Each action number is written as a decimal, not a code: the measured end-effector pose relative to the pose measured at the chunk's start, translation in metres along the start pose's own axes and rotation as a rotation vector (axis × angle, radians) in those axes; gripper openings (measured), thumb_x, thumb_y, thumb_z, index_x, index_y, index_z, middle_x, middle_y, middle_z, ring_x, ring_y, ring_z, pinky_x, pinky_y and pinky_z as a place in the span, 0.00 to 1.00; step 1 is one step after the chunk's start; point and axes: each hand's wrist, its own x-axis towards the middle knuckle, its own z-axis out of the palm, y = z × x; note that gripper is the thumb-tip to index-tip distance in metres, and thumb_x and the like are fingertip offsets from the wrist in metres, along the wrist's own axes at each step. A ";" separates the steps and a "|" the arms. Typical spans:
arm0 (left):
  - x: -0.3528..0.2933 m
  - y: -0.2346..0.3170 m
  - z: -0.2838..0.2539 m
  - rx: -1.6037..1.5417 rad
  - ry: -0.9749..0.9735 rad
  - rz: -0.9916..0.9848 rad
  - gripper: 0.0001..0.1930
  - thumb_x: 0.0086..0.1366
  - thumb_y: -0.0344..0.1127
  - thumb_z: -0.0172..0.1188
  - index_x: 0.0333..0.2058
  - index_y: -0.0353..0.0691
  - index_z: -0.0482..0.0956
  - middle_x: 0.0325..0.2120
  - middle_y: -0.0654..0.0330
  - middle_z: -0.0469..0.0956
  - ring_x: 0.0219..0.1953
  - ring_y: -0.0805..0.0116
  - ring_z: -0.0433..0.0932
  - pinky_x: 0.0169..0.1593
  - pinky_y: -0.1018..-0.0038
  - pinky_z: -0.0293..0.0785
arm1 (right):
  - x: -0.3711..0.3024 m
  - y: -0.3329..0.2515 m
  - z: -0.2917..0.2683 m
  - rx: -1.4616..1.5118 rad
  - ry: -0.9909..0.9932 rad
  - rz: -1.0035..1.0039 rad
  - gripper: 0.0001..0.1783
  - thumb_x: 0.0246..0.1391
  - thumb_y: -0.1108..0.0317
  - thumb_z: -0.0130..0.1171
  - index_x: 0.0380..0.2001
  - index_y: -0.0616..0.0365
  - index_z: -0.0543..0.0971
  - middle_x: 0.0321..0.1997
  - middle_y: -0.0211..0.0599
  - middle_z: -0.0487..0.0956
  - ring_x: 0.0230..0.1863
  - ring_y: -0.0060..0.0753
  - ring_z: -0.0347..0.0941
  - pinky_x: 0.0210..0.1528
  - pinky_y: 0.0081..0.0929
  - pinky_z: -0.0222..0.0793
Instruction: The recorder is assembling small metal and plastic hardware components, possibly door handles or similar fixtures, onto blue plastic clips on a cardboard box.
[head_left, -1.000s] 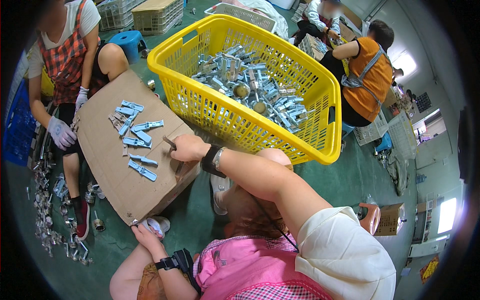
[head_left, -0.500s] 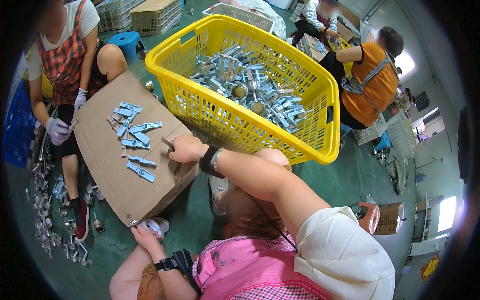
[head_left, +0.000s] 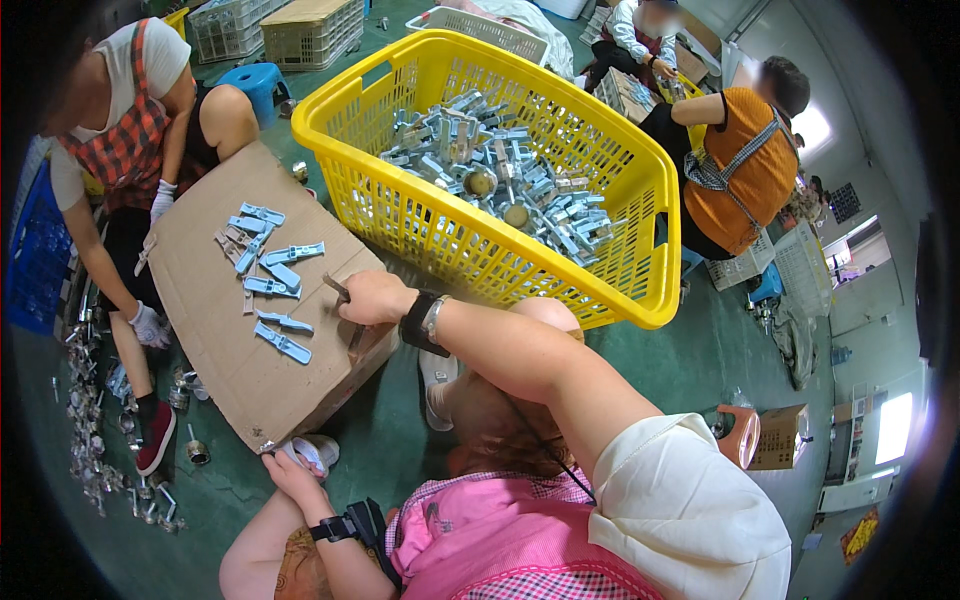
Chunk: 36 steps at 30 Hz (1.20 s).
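Observation:
My right hand (head_left: 376,298) is closed in a fist at the right edge of a cardboard box (head_left: 205,335). A thin brownish metal bar (head_left: 336,288) sticks out of that fist. My left hand (head_left: 292,474) is at the near corner of the box, fingers bent around a small metal piece (head_left: 266,447) that is mostly hidden. On the box top lie several light-blue lever-like pieces (head_left: 282,342) and a few bare grey metal strips (head_left: 230,244). None of these is touched by my hands.
Beyond the box stands a yellow basket (head_left: 480,215) full of blue and metal pieces (head_left: 500,170). A gloved co-worker (head_left: 125,110) sits at the left beside metal parts (head_left: 95,420) strewn on the floor. Another person (head_left: 745,150) sits at right, near a stool (head_left: 738,436).
The co-worker at the left has leaned forward, one gloved hand going down toward the floor parts, leaving a metal strip on the box edge. My hands have not visibly moved.

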 end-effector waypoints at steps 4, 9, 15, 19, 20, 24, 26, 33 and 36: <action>0.002 -0.001 -0.002 -0.008 0.016 -0.007 0.07 0.64 0.38 0.39 0.32 0.42 0.62 0.11 0.63 0.61 0.08 0.74 0.59 0.09 0.79 0.56 | 0.000 -0.001 0.001 -0.012 -0.001 0.005 0.16 0.41 0.61 0.50 0.25 0.62 0.81 0.29 0.49 0.80 0.35 0.47 0.78 0.40 0.37 0.73; 0.009 -0.008 -0.013 0.000 0.028 -0.072 0.11 0.65 0.37 0.39 0.40 0.39 0.65 0.16 0.60 0.66 0.10 0.73 0.62 0.09 0.78 0.56 | -0.004 -0.011 -0.005 -0.015 -0.044 0.009 0.20 0.42 0.57 0.51 0.32 0.63 0.80 0.35 0.52 0.79 0.40 0.51 0.76 0.44 0.38 0.72; 0.014 -0.022 -0.011 0.066 0.002 -0.029 0.10 0.65 0.37 0.40 0.41 0.41 0.63 0.16 0.59 0.67 0.10 0.71 0.64 0.09 0.76 0.60 | 0.005 0.007 0.003 -0.027 0.031 -0.025 0.23 0.44 0.54 0.52 0.34 0.64 0.79 0.37 0.54 0.79 0.41 0.53 0.75 0.46 0.40 0.70; -0.001 0.000 -0.001 0.010 -0.023 -0.027 0.04 0.64 0.35 0.41 0.32 0.43 0.61 0.12 0.64 0.63 0.09 0.74 0.62 0.09 0.77 0.60 | 0.006 0.009 0.001 -0.027 -0.012 -0.011 0.22 0.45 0.54 0.52 0.32 0.64 0.79 0.35 0.54 0.79 0.40 0.53 0.75 0.45 0.40 0.70; 0.000 -0.002 -0.001 0.011 -0.025 -0.030 0.04 0.64 0.35 0.40 0.32 0.42 0.61 0.12 0.63 0.63 0.09 0.74 0.62 0.09 0.77 0.60 | 0.006 0.010 0.001 -0.037 -0.024 -0.013 0.22 0.45 0.54 0.52 0.32 0.64 0.79 0.35 0.54 0.79 0.40 0.53 0.75 0.45 0.40 0.70; 0.001 -0.004 -0.010 0.035 -0.008 -0.024 0.07 0.65 0.36 0.39 0.36 0.41 0.61 0.12 0.62 0.64 0.08 0.72 0.63 0.09 0.77 0.60 | 0.003 -0.005 -0.002 -0.046 -0.042 -0.010 0.20 0.45 0.55 0.51 0.32 0.62 0.79 0.35 0.52 0.79 0.39 0.51 0.76 0.44 0.40 0.70; 0.004 -0.007 -0.012 0.038 -0.022 -0.052 0.10 0.65 0.36 0.38 0.41 0.39 0.62 0.13 0.60 0.65 0.08 0.71 0.63 0.09 0.76 0.62 | 0.005 -0.005 -0.001 -0.042 -0.059 0.008 0.20 0.45 0.56 0.51 0.31 0.63 0.79 0.34 0.52 0.79 0.38 0.51 0.76 0.44 0.40 0.70; -0.005 0.002 -0.002 0.044 -0.025 -0.033 0.07 0.65 0.35 0.39 0.36 0.40 0.63 0.12 0.62 0.63 0.08 0.73 0.62 0.08 0.76 0.59 | -0.001 0.002 -0.002 0.174 -0.023 0.020 0.20 0.46 0.60 0.52 0.38 0.66 0.74 0.30 0.56 0.78 0.34 0.51 0.76 0.41 0.41 0.70; -0.004 0.002 -0.007 0.070 -0.040 0.001 0.09 0.66 0.36 0.39 0.38 0.37 0.62 0.12 0.60 0.65 0.08 0.71 0.64 0.09 0.75 0.62 | 0.003 0.006 0.010 0.035 0.156 -0.095 0.24 0.47 0.60 0.54 0.44 0.67 0.69 0.34 0.59 0.77 0.38 0.54 0.75 0.44 0.41 0.70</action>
